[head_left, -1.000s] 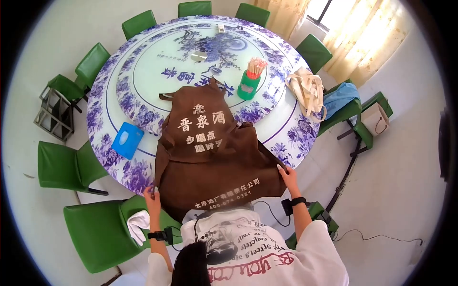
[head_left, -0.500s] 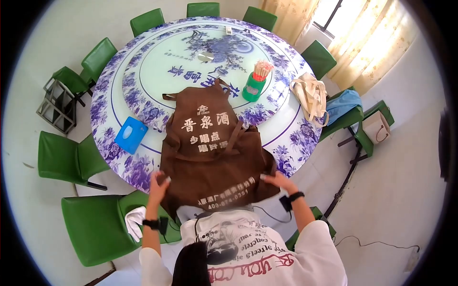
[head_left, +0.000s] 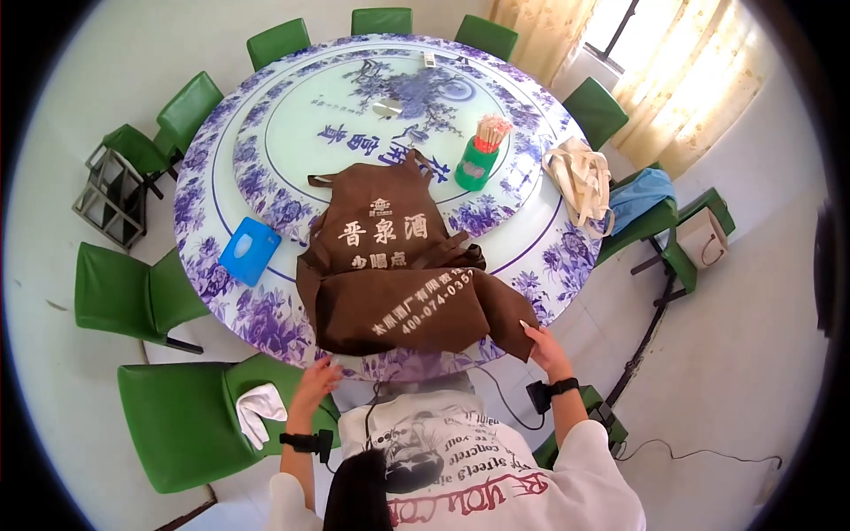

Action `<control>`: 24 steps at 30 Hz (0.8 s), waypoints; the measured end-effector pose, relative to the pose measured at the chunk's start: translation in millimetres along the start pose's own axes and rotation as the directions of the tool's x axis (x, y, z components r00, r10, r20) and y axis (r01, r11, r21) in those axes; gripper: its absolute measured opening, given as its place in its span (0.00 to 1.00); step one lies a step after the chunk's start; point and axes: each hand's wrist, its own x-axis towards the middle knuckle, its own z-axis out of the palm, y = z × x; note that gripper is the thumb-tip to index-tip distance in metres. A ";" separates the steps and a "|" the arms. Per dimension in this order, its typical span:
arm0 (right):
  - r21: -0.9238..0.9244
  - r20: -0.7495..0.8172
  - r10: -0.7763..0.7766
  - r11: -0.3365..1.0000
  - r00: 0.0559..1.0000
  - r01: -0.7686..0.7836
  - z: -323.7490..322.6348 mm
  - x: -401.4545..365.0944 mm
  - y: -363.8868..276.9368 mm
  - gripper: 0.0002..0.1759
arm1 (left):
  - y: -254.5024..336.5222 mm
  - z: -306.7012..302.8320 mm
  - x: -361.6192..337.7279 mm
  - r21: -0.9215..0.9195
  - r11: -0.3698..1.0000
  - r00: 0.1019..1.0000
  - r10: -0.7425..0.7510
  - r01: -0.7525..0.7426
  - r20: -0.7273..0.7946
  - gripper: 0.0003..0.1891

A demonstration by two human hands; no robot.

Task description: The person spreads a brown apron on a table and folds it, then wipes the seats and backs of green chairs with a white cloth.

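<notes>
A brown apron (head_left: 381,230) with white printed characters lies on the near side of the round table, its lower part folded up over the middle. Its straps and neck loop stretch toward the table's center. My right hand (head_left: 544,352) pinches the lower right corner of the apron, which sticks out past the rest of the fold. Just below the fold's left end, by the table edge, my left hand (head_left: 319,382) is open, with nothing visible in its fingers.
On the flower-patterned table (head_left: 266,323) are a blue flat case (head_left: 250,251), a green holder (head_left: 476,166) with sticks, and a cream cloth bag (head_left: 580,186). Green chairs surround it; the near-left chair (head_left: 181,425) bears a white cloth (head_left: 258,411). A cable (head_left: 509,398) hangs near my right wrist.
The apron's lower part, which hung over the table edge, is now folded up onto the table. My left hand has come off the apron and moved down; my right has moved slightly right.
</notes>
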 end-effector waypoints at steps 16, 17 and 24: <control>-0.134 -0.018 -0.288 0.950 0.957 0.283 15.9 -81.2 -71.8 0.16 | 113.8 20.1 -18.3 0.216 0.848 0.830 0.523 -0.484 -0.192 0.22; -0.248 -0.063 -0.203 0.952 0.977 0.181 3.1 -88.1 -69.9 0.17 | 113.8 10.1 -33.0 0.213 0.841 0.819 0.536 -0.497 -0.206 0.22; -0.935 -0.246 0.067 0.246 0.967 -0.255 -50.6 -67.7 -16.9 0.26 | 27.6 -82.5 -9.3 0.853 0.519 0.862 0.457 -0.059 -0.219 0.22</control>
